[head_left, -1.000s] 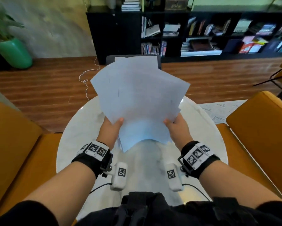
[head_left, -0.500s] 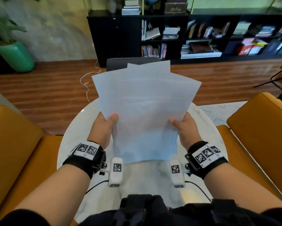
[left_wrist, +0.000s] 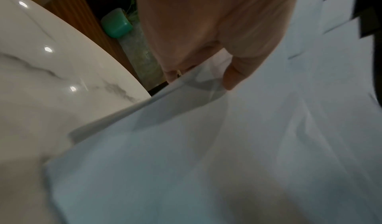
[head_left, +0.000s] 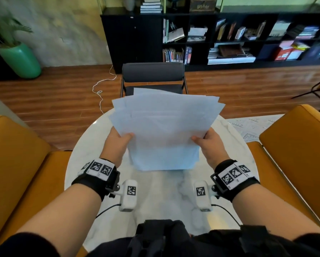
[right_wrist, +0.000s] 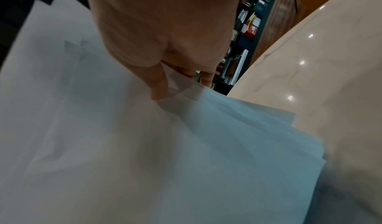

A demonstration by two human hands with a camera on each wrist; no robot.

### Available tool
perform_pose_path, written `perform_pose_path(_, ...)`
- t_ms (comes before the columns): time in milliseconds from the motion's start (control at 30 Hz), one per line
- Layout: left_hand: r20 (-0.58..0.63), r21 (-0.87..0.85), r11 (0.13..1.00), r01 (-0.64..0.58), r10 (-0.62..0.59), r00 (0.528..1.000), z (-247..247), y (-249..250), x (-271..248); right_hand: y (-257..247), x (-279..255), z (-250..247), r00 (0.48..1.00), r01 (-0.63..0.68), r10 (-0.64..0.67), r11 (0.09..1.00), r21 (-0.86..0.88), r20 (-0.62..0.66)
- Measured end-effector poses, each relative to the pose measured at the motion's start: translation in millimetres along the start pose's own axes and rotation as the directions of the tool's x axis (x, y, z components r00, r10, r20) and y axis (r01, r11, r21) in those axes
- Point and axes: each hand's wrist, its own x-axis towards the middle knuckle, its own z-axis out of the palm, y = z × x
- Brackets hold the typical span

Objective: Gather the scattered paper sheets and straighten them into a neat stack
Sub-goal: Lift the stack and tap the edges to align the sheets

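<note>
Several white paper sheets (head_left: 164,130) form a loose bundle held over the round white marble table (head_left: 85,149). Their far edges fan out unevenly; the near edges sit closer together. My left hand (head_left: 118,143) grips the bundle's left edge, thumb on top, fingers underneath. My right hand (head_left: 207,143) grips the right edge the same way. The left wrist view shows the thumb (left_wrist: 233,77) pressing on the paper sheets (left_wrist: 206,162). In the right wrist view the thumb (right_wrist: 159,87) lies on the paper sheets (right_wrist: 144,145), with offset sheet edges at the right.
A dark grey chair (head_left: 153,76) stands beyond the table. Orange seats (head_left: 14,160) flank the table on both sides, the right one (head_left: 296,149). A black bookshelf (head_left: 220,36) lines the far wall, and a green planter (head_left: 20,60) stands at the far left.
The bundle has come lower and flatter toward the table, and the sheets have turned from a skewed fan toward a squarer bundle. Both hands keep their grip on the side edges.
</note>
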Motion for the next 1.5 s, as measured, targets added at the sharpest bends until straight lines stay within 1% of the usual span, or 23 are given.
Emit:
perform_pose_path(100,0.025,-0.049,0.997,0.052,-0.051,0.998,1,5,1,-3,-1,-4,0.996,-0.012,0.003,0.995,0.103,0.090)
perform_pose_path(167,0.070,0.003,0.998,0.068,-0.068,0.995,13,6,-3,-5,-4,4,0.992,-0.022,0.009,0.995,0.100,0.126)
perform_pose_path(200,0.064,0.034,0.997,0.071,-0.073,0.995,19,4,-4,-4,-3,11,0.992,-0.021,0.010,0.996,0.085,0.122)
perform_pose_path(267,-0.005,0.064,0.995,0.070,-0.070,0.998,23,3,-2,-6,-1,19,0.999,-0.018,0.015,0.998,0.059,0.053)
perform_pose_path(333,-0.049,0.088,0.995,0.044,-0.040,0.998,20,5,1,-8,2,19,1.000,0.006,-0.007,0.998,0.065,0.018)
perform_pose_path(400,-0.045,0.076,0.997,0.012,-0.008,0.999,17,9,1,-13,3,15,0.999,0.027,-0.029,0.997,0.076,0.023)
perform_pose_path(533,-0.021,-0.019,1.000,-0.020,0.019,1.000,13,8,-5,-12,4,8,0.998,0.037,-0.043,0.991,0.132,0.037)
perform_pose_path(633,0.012,-0.008,0.999,0.035,-0.035,0.999,15,-3,-8,6,4,7,1.000,-0.023,0.022,0.998,0.056,0.022)
perform_pose_path(700,0.037,0.043,0.997,0.064,-0.065,0.997,21,-7,-10,13,3,10,0.999,-0.045,0.045,0.997,-0.057,-0.010)
perform_pose_path(733,0.029,0.070,0.996,0.063,-0.065,0.997,23,-7,-10,12,3,11,0.998,-0.052,0.049,0.994,-0.094,-0.031)
perform_pose_path(800,-0.014,0.083,0.995,0.047,-0.046,0.999,24,-3,-6,7,6,13,0.998,-0.037,0.032,0.996,-0.087,-0.052)
perform_pose_path(900,-0.028,0.016,1.000,0.020,-0.020,0.999,20,2,-2,-3,6,11,1.000,0.008,-0.008,1.000,0.001,-0.023)
perform_pose_path(967,-0.026,-0.013,1.000,0.027,-0.027,0.999,20,1,-2,-5,3,12,1.000,0.005,-0.005,0.999,0.034,0.004)
perform_pose_path(1033,-0.008,-0.005,0.998,0.061,-0.061,0.998,25,-3,-3,0,2,15,1.000,-0.007,0.006,1.000,0.013,0.021)
perform_pose_path(1133,-0.037,0.054,0.996,0.072,-0.070,0.997,32,-4,-2,0,5,20,0.999,0.002,-0.004,0.998,-0.063,-0.032)
perform_pose_path(1200,-0.074,0.067,0.997,0.049,-0.044,0.996,29,-1,0,-6,5,19,0.998,0.027,-0.030,0.998,-0.050,-0.050)
perform_pose_path(1300,-0.057,0.002,1.000,0.015,-0.015,0.998,18,-2,2,-10,4,14,0.999,0.048,-0.048,0.998,0.032,-0.001)
perform_pose_path(1367,-0.038,-0.015,0.999,0.050,-0.050,0.998,15,-12,2,-3,3,11,0.999,0.015,-0.018,0.997,0.078,0.034)
perform_pose_path(1467,0.019,0.076,0.990,0.118,-0.119,0.993,23,-25,-1,7,3,17,0.999,-0.037,0.037,0.999,0.030,0.022)
perform_pose_path(1500,0.005,0.099,0.987,0.126,-0.127,0.992,25,-26,-1,7,3,20,0.999,-0.037,0.037,0.999,0.021,0.010)
